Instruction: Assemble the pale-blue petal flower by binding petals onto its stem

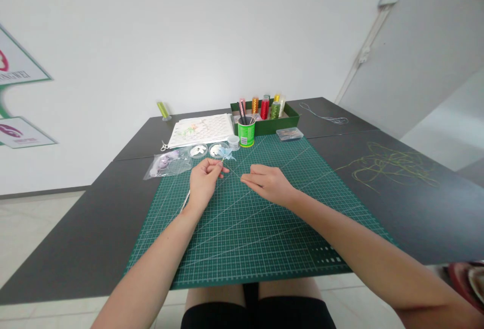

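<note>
My left hand (204, 178) is closed in a pinch on the short stem of a pale blue flower (227, 153), whose petals stick up above the fingertips. A very fine thread (234, 172) runs from the stem toward my right hand (267, 182). The right fingers are pinched together on the thread's other end, a little apart from the left hand. Both hands are above the green cutting mat (242, 238). A thin metal tool (185, 201) lies on the mat, partly hidden by my left wrist.
Behind the hands stand a green can (246, 133) of tools and a green box (291, 118) of thread spools. Small dishes (198, 151), a plastic bag (168, 164), scissors (164, 146), papers (204, 129) and a clear case (289, 134) lie around. Loose green thread (389, 166) lies right.
</note>
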{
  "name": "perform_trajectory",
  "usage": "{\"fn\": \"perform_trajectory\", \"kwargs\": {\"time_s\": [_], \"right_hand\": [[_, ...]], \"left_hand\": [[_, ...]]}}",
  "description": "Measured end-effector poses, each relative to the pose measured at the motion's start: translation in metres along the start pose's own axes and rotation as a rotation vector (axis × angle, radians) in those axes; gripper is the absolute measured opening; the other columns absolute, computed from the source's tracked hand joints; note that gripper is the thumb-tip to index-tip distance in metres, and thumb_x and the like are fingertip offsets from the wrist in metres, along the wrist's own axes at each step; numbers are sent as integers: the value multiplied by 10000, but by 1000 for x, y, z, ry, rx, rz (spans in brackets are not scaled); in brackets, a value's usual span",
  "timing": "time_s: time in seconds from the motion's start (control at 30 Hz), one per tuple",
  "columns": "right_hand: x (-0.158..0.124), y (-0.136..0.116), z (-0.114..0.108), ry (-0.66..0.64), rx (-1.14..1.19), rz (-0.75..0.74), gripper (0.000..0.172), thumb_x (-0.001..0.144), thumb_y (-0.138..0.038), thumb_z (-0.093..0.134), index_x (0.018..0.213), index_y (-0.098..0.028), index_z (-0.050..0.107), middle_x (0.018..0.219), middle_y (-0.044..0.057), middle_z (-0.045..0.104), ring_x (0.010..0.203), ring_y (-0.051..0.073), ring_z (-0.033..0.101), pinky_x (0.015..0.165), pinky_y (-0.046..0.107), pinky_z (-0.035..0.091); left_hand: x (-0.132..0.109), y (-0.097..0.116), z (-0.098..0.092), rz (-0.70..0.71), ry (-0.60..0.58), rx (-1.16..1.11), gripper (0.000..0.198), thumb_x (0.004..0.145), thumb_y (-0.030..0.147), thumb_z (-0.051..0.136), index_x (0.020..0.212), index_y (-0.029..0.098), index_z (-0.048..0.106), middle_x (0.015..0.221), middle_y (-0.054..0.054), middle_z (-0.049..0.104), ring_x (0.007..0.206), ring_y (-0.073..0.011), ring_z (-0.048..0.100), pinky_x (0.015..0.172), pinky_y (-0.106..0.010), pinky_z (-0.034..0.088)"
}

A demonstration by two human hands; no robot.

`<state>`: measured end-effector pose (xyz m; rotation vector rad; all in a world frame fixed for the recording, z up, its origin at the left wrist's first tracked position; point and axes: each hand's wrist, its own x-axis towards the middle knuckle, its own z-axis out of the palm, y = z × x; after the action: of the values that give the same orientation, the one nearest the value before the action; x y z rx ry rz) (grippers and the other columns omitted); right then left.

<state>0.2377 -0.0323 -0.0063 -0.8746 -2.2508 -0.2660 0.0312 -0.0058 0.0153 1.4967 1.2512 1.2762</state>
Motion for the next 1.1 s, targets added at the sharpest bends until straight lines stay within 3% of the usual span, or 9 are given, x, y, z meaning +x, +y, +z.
{"fn": "perform_trajectory", "kwargs": {"time_s": [0.17,0.33,0.53,0.73,1.1], "right_hand": [[2,-8,-7,20,-56,-71,324,1025,-241,433,877,-187,717,694,12,537,652,112,508,582,245,357],[3,-12,-11,53,-97,-39,318,1016,-238,447,843,-217,713,679,10,541,628,114,494,569,251,363],[5,-11,-16,110,-127,-55,299,1011,-228,462,867,-208,724,676,14,561,625,113,503,583,246,389],[5,-4,-19,132,-71,1,293,1009,-251,470,885,-212,732,682,15,556,647,119,524,610,245,413],[5,12,-14,156,-21,167,269,995,-303,514,915,-212,754,713,24,599,666,125,573,631,241,440]], "left_hand": [[-3,0,1,26,-9,207,201,827,373,602,810,181,656,702,-19,757,579,-149,631,630,-259,464],[-6,-1,0,92,-64,388,113,834,274,577,792,198,651,704,10,758,645,-165,681,650,-263,465],[-9,-4,2,207,-211,526,110,829,206,580,760,217,664,721,20,757,661,-165,690,657,-265,450],[-14,-4,7,430,-316,801,87,846,181,596,800,218,660,646,48,699,598,-143,610,870,-361,403],[-23,-2,8,650,-542,768,90,887,196,547,838,220,619,722,50,717,644,-119,635,978,-371,365]]}}
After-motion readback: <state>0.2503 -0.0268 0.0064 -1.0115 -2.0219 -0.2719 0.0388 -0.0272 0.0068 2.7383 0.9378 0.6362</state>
